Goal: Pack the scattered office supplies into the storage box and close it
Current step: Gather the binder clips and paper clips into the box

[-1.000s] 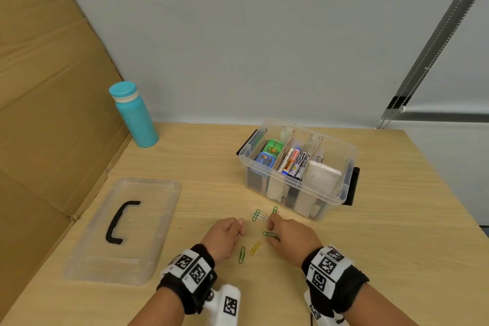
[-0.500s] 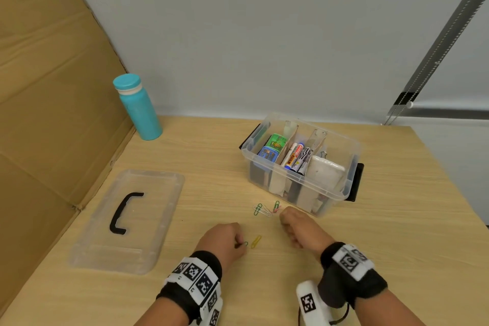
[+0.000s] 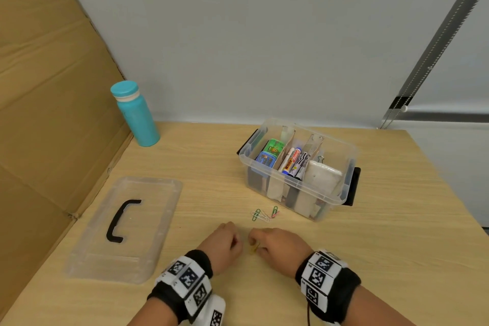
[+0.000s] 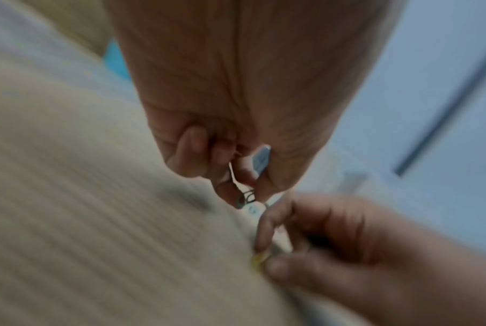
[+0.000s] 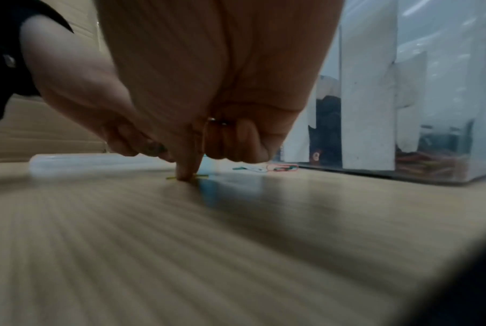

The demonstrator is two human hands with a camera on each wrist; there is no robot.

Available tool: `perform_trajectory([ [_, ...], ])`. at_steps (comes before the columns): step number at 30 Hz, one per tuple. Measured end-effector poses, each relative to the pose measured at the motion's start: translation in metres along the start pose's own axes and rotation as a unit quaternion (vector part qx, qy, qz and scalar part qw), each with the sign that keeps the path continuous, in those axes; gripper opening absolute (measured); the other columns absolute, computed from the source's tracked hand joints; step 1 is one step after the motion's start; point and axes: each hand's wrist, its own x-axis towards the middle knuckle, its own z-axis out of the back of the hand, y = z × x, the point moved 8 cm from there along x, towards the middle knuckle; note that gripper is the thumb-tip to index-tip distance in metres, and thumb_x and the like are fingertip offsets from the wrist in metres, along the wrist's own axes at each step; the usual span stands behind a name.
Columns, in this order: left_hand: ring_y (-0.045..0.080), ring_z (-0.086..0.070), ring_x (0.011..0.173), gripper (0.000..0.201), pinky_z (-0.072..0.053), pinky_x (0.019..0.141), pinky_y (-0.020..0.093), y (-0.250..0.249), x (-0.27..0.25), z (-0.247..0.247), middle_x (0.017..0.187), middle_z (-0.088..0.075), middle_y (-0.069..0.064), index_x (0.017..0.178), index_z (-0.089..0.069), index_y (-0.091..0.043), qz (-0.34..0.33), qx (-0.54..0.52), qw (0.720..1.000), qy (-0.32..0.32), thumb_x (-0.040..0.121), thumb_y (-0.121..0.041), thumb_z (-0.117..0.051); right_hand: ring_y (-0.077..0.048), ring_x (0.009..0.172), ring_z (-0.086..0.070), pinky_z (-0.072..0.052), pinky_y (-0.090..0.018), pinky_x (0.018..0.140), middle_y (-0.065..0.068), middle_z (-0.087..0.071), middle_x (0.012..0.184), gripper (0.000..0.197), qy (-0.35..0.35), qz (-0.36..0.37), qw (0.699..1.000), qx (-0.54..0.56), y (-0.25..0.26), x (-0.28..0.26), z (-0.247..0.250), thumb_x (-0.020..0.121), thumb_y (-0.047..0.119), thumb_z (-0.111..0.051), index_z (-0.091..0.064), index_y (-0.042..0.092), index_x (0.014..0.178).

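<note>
A clear storage box [image 3: 328, 200] stands open at the right, with markers, small tins and a white pad in its compartments. Its clear lid [image 3: 148, 222] with a black handle lies flat at the left. My left hand [image 3: 234, 239] is curled and pinches a green paper clip [image 4: 247, 196]. Close beside it, my right hand [image 3: 254, 245] pinches a yellow paper clip [image 3: 254, 248] against the table; one fingertip [image 5: 187, 174] presses on the clip. Several loose paper clips [image 3: 260, 216] lie between my hands and the box.
A teal bottle [image 3: 135, 114] stands at the back left, against a cardboard wall [image 3: 53, 114] that runs along the table's left side. The table's right edge [image 3: 455, 198] lies beyond the box.
My left hand has taken the green clip that lay beside the yellow one. My right hand has drawn back from the clips near the box and come down on the yellow clip.
</note>
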Motion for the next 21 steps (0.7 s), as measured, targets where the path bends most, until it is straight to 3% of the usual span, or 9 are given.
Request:
perform_trajectory([
  [4, -0.004, -0.047, 0.057, 0.010, -0.038, 0.059, 0.014, 0.011, 0.003, 0.020, 0.080, -0.055, -0.008, 0.094, -0.055, -0.020, 0.031, -0.294, 0.954, -0.042, 0.096, -0.013, -0.048, -0.030, 0.093, -0.057, -0.034, -0.030, 0.067, -0.010, -0.060, 0.107, 0.014, 0.018, -0.004, 0.999, -0.051, 0.006, 0.006, -0.002, 0.093, 0.015, -0.043, -0.051, 0.013, 0.104],
  [7, 0.007, -0.038, 0.054, 0.022, -0.030, 0.049, 0.018, 0.013, 0.006, 0.014, 0.072, -0.050, 0.000, 0.107, -0.058, -0.009, 0.086, -0.579, 0.810, -0.034, 0.098, -0.005, -0.038, -0.031, 0.092, -0.057, -0.033, -0.030, 0.063, -0.015, -0.059, 0.105, 0.023, 0.043, -0.043, 0.995, -0.075, 0.004, 0.005, -0.007, 0.095, 0.020, -0.042, -0.049, 0.006, 0.112],
  [10, 0.010, -0.038, 0.055, 0.019, -0.032, 0.047, 0.020, 0.010, 0.011, 0.009, 0.064, -0.044, 0.000, 0.092, -0.054, -0.010, 0.114, -0.716, 0.688, -0.022, 0.095, -0.010, -0.035, -0.029, 0.087, -0.052, -0.030, -0.028, 0.056, -0.012, -0.053, 0.095, 0.036, 0.070, -0.080, 0.991, -0.083, 0.002, 0.003, -0.010, 0.093, 0.029, -0.045, -0.046, 0.004, 0.118],
  [12, 0.011, -0.038, 0.052, 0.018, -0.034, 0.044, 0.020, 0.012, 0.017, 0.003, 0.061, -0.042, -0.001, 0.079, -0.048, -0.013, 0.127, -0.753, 0.645, -0.031, 0.093, -0.016, -0.037, -0.031, 0.103, -0.055, -0.034, -0.031, 0.068, -0.015, -0.058, 0.112, 0.038, 0.077, -0.099, 0.987, -0.101, 0.001, 0.001, -0.011, 0.092, 0.028, -0.045, -0.045, 0.004, 0.122],
  [14, 0.010, -0.039, 0.046, 0.024, -0.034, 0.040, 0.019, 0.014, 0.023, -0.004, 0.059, -0.042, -0.001, 0.074, -0.046, -0.014, 0.150, -0.757, 0.634, -0.045, 0.096, -0.021, -0.039, -0.032, 0.112, -0.052, -0.040, -0.036, 0.080, -0.017, -0.056, 0.123, 0.040, 0.082, -0.108, 0.984, -0.111, 0.002, -0.002, -0.013, 0.092, 0.028, -0.045, -0.044, 0.004, 0.125],
  [16, 0.008, -0.036, 0.039, 0.028, -0.030, 0.034, 0.017, 0.014, 0.031, -0.010, 0.054, -0.042, -0.002, 0.074, -0.046, -0.013, 0.169, -0.725, 0.666, -0.047, 0.099, -0.022, -0.038, -0.031, 0.112, -0.052, -0.042, -0.037, 0.083, -0.016, -0.057, 0.121, 0.037, 0.088, -0.116, 0.985, -0.092, -0.002, -0.006, -0.015, 0.093, 0.029, -0.044, -0.046, 0.006, 0.122],
  [17, 0.006, -0.035, 0.037, 0.028, -0.028, 0.033, 0.017, 0.013, 0.035, -0.009, 0.052, -0.041, -0.004, 0.075, -0.048, -0.012, 0.165, -0.674, 0.718, -0.052, 0.100, -0.023, -0.039, -0.029, 0.105, -0.055, -0.041, -0.034, 0.078, -0.013, -0.059, 0.113, 0.029, 0.085, -0.115, 0.988, -0.059, -0.004, -0.007, -0.013, 0.094, 0.030, -0.043, -0.049, 0.009, 0.114],
  [19, 0.005, -0.043, 0.046, 0.022, -0.036, 0.042, 0.017, 0.012, 0.046, 0.001, 0.060, -0.048, -0.007, 0.082, -0.055, -0.013, 0.135, -0.458, 0.876, -0.069, 0.098, -0.024, -0.046, -0.020, 0.078, -0.052, -0.035, -0.024, 0.060, -0.001, -0.054, 0.083, 0.013, 0.064, -0.115, 0.989, 0.063, -0.012, -0.011, -0.010, 0.094, 0.028, -0.041, -0.044, 0.023, 0.083],
  [21, 0.009, -0.058, 0.075, 0.013, -0.050, 0.069, 0.025, 0.002, 0.056, 0.012, 0.083, -0.061, -0.006, 0.091, -0.060, -0.015, 0.085, -0.232, 0.966, -0.080, 0.091, -0.028, -0.057, -0.011, 0.060, -0.039, -0.030, -0.022, 0.053, 0.005, -0.042, 0.070, 0.025, 0.039, -0.143, 0.954, 0.261, -0.028, -0.018, -0.009, 0.096, 0.024, -0.037, -0.036, 0.023, 0.071],
])
